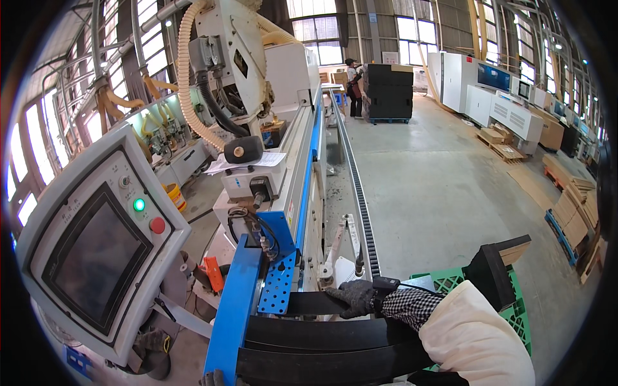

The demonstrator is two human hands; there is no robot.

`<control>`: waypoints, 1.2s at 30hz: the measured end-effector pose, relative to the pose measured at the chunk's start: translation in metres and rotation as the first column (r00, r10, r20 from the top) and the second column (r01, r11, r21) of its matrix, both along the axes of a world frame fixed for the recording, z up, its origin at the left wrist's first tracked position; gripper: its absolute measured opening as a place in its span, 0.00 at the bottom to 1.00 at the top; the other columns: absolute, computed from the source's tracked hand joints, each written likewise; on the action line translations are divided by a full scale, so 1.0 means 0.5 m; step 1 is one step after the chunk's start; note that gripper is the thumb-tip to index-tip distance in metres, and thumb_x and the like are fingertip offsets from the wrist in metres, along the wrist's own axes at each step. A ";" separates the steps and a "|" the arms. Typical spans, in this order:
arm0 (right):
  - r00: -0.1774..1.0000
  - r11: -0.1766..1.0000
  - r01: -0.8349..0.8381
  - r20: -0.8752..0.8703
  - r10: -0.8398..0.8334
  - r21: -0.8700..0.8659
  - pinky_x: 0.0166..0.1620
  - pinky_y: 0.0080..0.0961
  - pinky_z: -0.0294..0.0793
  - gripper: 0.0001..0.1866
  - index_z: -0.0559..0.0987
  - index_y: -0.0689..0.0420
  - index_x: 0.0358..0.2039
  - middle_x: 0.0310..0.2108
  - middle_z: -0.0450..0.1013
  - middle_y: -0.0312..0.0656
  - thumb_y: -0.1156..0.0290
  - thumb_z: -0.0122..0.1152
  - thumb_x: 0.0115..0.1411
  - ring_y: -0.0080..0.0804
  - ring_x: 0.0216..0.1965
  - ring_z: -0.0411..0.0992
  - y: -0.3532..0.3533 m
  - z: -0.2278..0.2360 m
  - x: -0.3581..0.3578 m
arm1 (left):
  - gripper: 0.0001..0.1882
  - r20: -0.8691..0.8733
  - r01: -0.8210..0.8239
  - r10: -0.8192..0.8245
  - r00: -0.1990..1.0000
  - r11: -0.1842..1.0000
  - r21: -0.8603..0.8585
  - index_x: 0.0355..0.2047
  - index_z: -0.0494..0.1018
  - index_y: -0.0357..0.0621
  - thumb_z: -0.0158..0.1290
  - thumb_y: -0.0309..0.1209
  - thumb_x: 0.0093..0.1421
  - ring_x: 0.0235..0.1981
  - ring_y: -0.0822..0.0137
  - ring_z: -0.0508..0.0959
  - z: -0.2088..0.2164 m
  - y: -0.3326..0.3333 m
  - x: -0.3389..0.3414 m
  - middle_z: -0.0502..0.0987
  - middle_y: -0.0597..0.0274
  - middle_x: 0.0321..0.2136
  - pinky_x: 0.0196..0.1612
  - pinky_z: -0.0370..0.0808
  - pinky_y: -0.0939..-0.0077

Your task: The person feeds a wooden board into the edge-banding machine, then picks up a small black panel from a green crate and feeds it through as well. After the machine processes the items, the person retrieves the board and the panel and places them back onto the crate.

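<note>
My right hand [355, 299], in a dark grey glove, grips a narrow black board [312, 303] whose left end lies at the perforated blue plate [278, 286] of a machine. Nearer to me, two wider black boards [335, 333] lie side by side, their left ends against a long blue beam [233, 302]. Only the gloved fingertips of my left hand [214, 378] show at the lower edge, beside the beam's near end; what they hold is hidden. A dark device with a cable sits on my right wrist.
A control panel [96, 257] with a dark screen, green light and red button stands left. A roller track [354, 174] runs away ahead. Right of my arm, a green plastic pallet [518, 315] bears black boards. Farther off, a person [354, 90] stands by a black stack [389, 93].
</note>
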State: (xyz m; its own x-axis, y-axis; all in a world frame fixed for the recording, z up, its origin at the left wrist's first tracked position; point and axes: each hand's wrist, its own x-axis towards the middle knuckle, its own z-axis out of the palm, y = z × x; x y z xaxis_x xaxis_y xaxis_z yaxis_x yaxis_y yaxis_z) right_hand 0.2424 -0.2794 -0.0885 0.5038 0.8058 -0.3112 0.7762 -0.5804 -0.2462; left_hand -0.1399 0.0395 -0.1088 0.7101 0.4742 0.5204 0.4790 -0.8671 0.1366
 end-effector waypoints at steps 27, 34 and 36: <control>1.000 1.000 0.017 0.018 -0.017 0.011 0.56 0.48 0.75 0.53 0.57 0.52 0.75 0.53 0.74 0.56 0.44 0.69 0.56 0.55 0.54 0.76 0.001 0.001 -0.003 | 0.32 0.021 -0.011 0.012 1.000 1.000 -0.009 0.52 0.78 0.42 0.63 0.54 0.57 0.55 0.36 0.74 0.019 -0.011 0.006 0.78 0.40 0.51 0.60 0.71 0.41; 0.999 1.000 0.021 0.046 -0.021 -0.004 0.55 0.49 0.76 0.54 0.57 0.51 0.76 0.53 0.74 0.55 0.43 0.70 0.55 0.55 0.53 0.76 0.003 -0.011 0.000 | 0.32 0.028 -0.009 0.010 1.000 1.000 -0.021 0.53 0.78 0.43 0.64 0.53 0.56 0.56 0.35 0.74 0.007 -0.007 0.001 0.78 0.39 0.52 0.60 0.71 0.40; 0.999 1.000 0.019 0.044 -0.019 0.004 0.55 0.49 0.76 0.54 0.57 0.51 0.76 0.53 0.74 0.55 0.43 0.70 0.55 0.55 0.53 0.76 0.002 -0.016 0.002 | 0.32 0.026 -0.002 0.003 1.000 1.000 -0.024 0.53 0.78 0.43 0.65 0.53 0.56 0.56 0.35 0.74 0.004 -0.005 0.000 0.78 0.39 0.52 0.60 0.71 0.39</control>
State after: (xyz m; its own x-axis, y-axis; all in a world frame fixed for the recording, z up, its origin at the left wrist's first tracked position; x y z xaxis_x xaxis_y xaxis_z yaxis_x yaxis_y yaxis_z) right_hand 0.2432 -0.2785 -0.0966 0.5320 0.7971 -0.2857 0.7752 -0.5942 -0.2145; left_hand -0.1399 0.0369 -0.1067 0.6954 0.4881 0.5274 0.4769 -0.8625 0.1694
